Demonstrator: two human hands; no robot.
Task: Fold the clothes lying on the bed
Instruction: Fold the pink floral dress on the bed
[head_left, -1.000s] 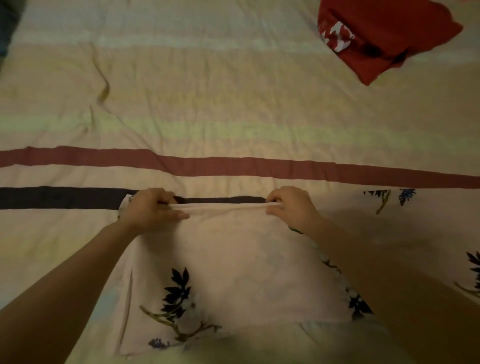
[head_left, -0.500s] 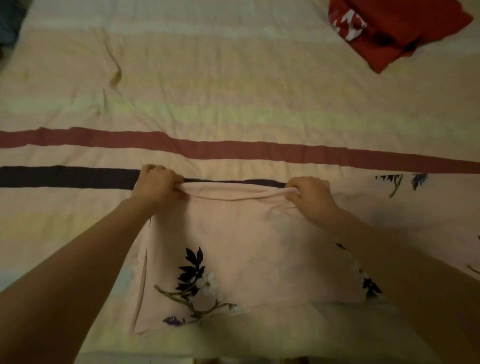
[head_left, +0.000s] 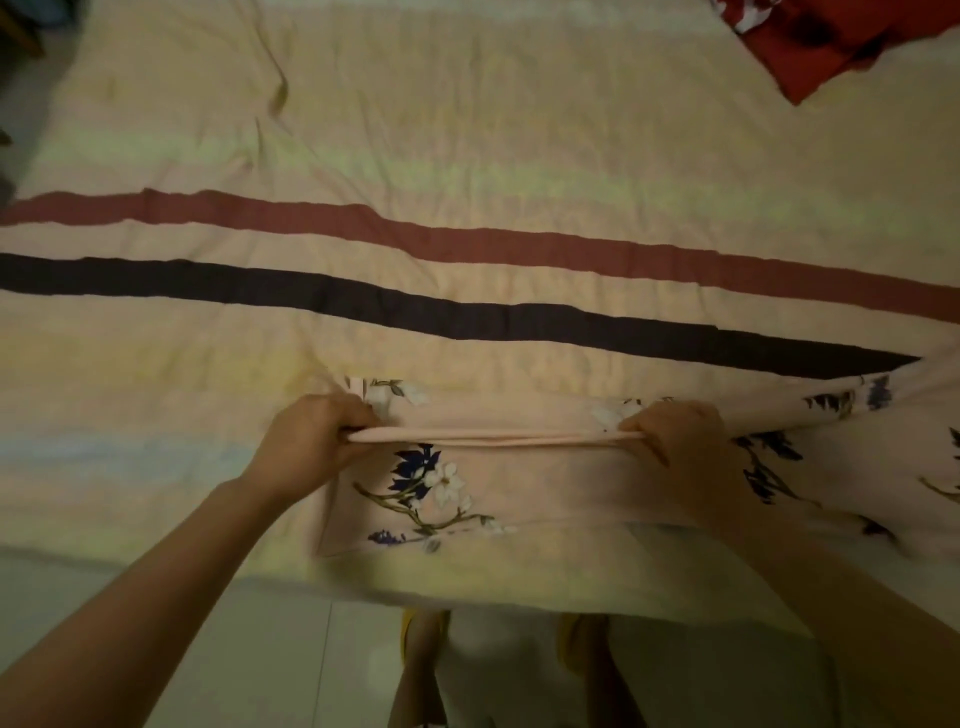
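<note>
A pale pink garment with a blue and white flower print (head_left: 519, 488) lies at the near edge of the bed (head_left: 467, 156). My left hand (head_left: 317, 441) grips the left end of its folded top edge. My right hand (head_left: 680, 436) grips the right end. The edge is stretched taut between them, lifted a little over the cloth below. More of the same printed cloth (head_left: 857, 431) spreads out to the right. A red garment with white lettering (head_left: 810, 41) lies at the far right corner.
The bed cover is beige with a red stripe (head_left: 467, 244) and a dark stripe (head_left: 467, 312) running across. The floor (head_left: 234, 649) and my feet in yellow slippers (head_left: 421, 623) show below the bed's near edge.
Both hands have pulled the folded edge toward me, away from the dark stripe it covered before. The view has tipped down, so the floor and feet now show.
</note>
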